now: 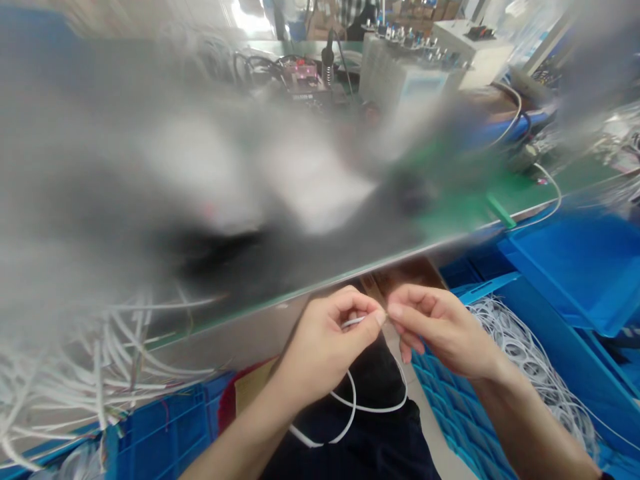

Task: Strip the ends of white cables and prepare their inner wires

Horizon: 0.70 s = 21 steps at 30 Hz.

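Observation:
My left hand (345, 333) is closed in a pinch around a white cable (380, 408), whose loop hangs below over my dark-clothed lap. My right hand (440, 327) meets it fingertip to fingertip, thumb and forefinger pressed together at the cable's end. Whatever lies between the right fingertips is too small to make out; thin wire ends may be hidden there. Both hands are in front of the bench edge, above my lap.
A green-topped bench (465, 207) runs across the view, much of it blurred. Grey equipment (405, 73) stands at the back. Many white cables (110, 373) hang over the left edge. At right, a blue crate (565, 340) holds coiled cables (525, 353).

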Available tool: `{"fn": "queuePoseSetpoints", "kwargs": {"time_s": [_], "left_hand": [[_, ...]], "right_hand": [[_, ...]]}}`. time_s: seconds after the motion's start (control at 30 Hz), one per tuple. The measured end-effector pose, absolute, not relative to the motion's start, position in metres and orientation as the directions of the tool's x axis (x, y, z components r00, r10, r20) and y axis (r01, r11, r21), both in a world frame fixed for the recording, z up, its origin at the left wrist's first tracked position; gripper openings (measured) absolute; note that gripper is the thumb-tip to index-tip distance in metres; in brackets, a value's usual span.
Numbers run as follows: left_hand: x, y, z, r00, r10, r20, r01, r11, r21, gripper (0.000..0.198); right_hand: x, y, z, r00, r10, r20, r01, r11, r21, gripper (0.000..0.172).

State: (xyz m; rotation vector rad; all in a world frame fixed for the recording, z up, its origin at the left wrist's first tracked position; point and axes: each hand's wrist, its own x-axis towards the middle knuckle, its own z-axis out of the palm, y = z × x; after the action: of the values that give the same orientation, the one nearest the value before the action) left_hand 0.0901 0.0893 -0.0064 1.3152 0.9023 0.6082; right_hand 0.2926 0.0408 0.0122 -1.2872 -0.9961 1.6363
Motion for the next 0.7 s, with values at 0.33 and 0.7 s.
{"fn": "queuePoseSetpoints", "kwargs": {"time_s": [0.33,0.7], "left_hand": [[0.102,0.091,-0.011,0.552,0.793,-0.258,0.048,0.279,0.959,0.016],[0.112,0.092,-0.012,0.526,0.816,-0.241,0.160,0.183,0.970,0.015]], "right_hand": [[0.303,0.038,0.007,-0.134,0.931,-0.340,-0.140,-0.357,-0.923,0.029],[0.306,0.035,0.006,0.022,0.980,-0.197,0.238,-0.196,-0.951,0.029]]}}
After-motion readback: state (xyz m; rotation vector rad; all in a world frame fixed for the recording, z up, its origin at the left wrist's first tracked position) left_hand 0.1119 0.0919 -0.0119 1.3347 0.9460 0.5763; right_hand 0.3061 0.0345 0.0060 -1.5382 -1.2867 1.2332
